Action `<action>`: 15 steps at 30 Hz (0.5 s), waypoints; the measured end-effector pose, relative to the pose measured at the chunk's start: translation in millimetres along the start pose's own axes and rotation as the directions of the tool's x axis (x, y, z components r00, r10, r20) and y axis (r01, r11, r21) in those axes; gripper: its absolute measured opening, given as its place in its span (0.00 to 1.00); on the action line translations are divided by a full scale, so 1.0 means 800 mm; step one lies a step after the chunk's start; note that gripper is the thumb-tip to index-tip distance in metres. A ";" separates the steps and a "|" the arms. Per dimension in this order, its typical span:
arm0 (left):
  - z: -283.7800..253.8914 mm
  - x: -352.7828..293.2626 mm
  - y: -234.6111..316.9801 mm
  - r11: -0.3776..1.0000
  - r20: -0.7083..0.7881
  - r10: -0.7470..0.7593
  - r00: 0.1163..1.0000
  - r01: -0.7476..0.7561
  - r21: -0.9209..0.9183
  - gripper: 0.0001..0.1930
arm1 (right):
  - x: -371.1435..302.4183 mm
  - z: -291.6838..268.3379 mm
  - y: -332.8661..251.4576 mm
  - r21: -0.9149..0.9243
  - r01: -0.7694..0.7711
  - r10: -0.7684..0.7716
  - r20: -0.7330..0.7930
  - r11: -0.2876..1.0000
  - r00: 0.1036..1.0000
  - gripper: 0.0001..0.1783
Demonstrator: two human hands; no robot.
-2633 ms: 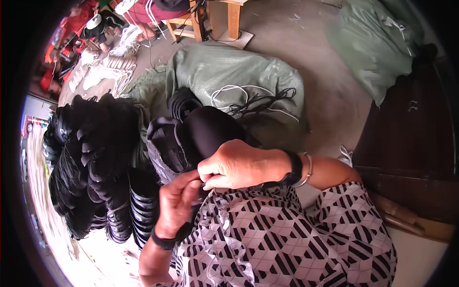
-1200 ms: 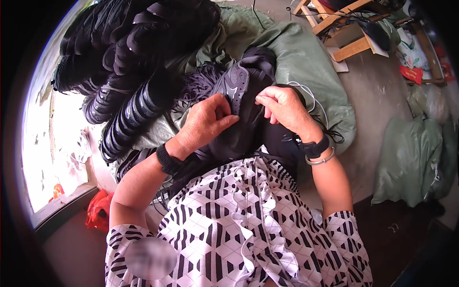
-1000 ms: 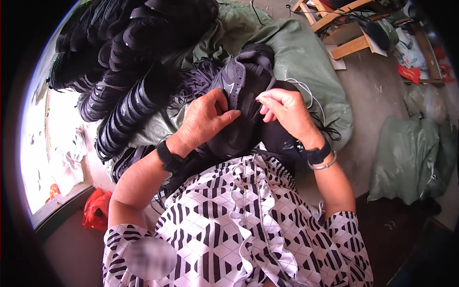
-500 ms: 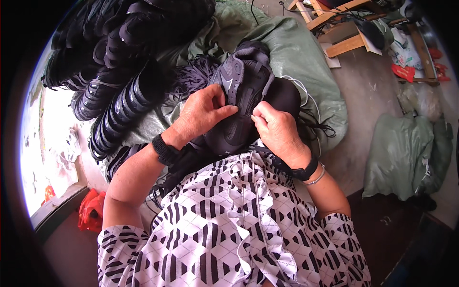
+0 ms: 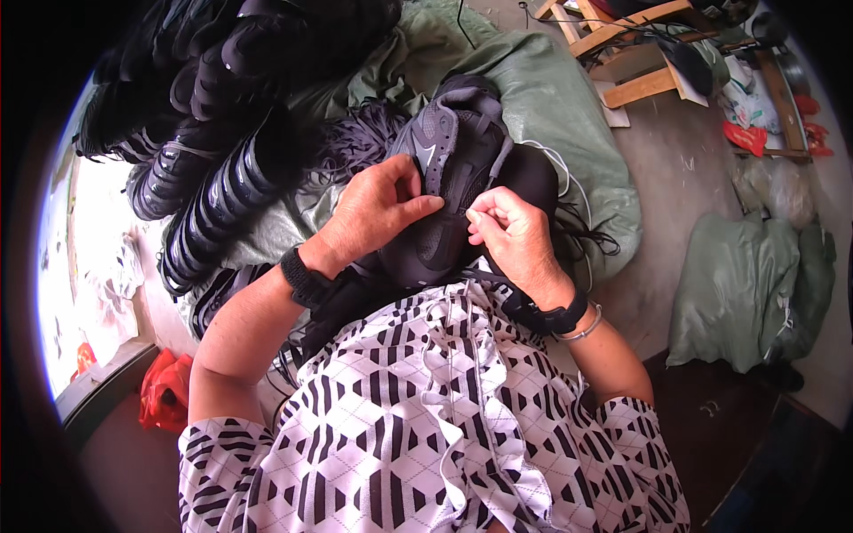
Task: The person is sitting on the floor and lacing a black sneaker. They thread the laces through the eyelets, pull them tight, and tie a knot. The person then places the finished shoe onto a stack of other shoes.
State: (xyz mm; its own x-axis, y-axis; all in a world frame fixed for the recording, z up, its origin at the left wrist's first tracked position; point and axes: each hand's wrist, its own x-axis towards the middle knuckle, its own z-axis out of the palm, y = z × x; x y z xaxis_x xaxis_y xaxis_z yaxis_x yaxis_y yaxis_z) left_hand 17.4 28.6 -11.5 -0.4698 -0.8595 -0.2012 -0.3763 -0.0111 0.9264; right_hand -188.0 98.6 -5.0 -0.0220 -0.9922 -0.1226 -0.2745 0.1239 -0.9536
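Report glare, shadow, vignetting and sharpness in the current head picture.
Head view: glare bleaches the left edge, beside the black pile; head view: the pile's dark folds lose detail; head view: black vignetting fills the corners; head view: left hand, right hand and shoe look fairly sharp.

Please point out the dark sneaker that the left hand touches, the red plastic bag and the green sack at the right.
Dark sneaker (image 5: 457,176): head view, on its middle, beside the eyelets.
Red plastic bag (image 5: 165,391): head view, on its crumpled side.
Green sack (image 5: 730,291): head view, on its middle.
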 end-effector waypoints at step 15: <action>-0.001 -0.005 0.001 0.999 -0.011 0.025 1.000 -0.024 0.041 0.15 | 0.019 -0.018 -0.029 0.275 -0.303 0.269 0.154 0.913 0.951 0.08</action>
State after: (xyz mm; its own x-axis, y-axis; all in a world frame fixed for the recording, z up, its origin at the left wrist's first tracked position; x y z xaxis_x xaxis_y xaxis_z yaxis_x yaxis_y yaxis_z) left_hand 19.8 31.5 -9.5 -0.4702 -0.8651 -0.1745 -0.3975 0.0311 0.9171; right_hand -196.1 80.9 19.7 0.0531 -0.9082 -0.4153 0.0202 0.4167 -0.9088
